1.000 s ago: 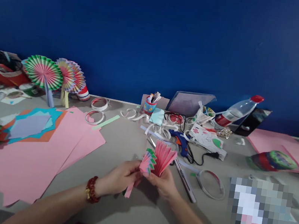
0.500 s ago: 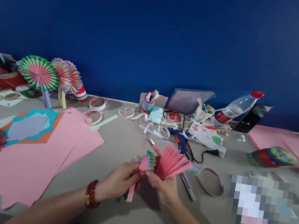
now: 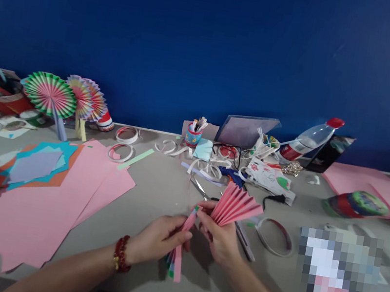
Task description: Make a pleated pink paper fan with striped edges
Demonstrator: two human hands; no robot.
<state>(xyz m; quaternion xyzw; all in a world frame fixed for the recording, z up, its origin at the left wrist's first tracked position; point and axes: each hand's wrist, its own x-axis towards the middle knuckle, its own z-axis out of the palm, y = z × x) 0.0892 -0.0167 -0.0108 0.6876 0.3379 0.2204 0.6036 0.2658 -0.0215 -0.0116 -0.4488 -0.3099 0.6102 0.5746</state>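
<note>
My left hand (image 3: 160,239), with a red bead bracelet at the wrist, is closed on a narrow pleated paper strip (image 3: 188,221) in pink with green and lilac edges. Its lower pleats hang below my fingers beside a pink tail. My right hand (image 3: 220,239) grips a fanned pink pleated paper (image 3: 237,206), and its fingertips touch the top of the strip. Scissors (image 3: 203,189) lie open just behind my right hand. The blue glue gun (image 3: 232,175) is partly hidden by the pink fan.
Pink sheets (image 3: 40,210) and a lilac sheet (image 3: 34,167) lie left. Finished paper fans (image 3: 51,96) stand at the back left. Tape rolls (image 3: 126,134), a pen cup (image 3: 193,136), a plastic bottle (image 3: 306,141), a tape ring (image 3: 276,238) and a jar (image 3: 358,204) are around.
The green-edged pleats in my left hand have closed into a narrow strip. The pink fan has moved slightly right and tilted over, and more of the scissors shows.
</note>
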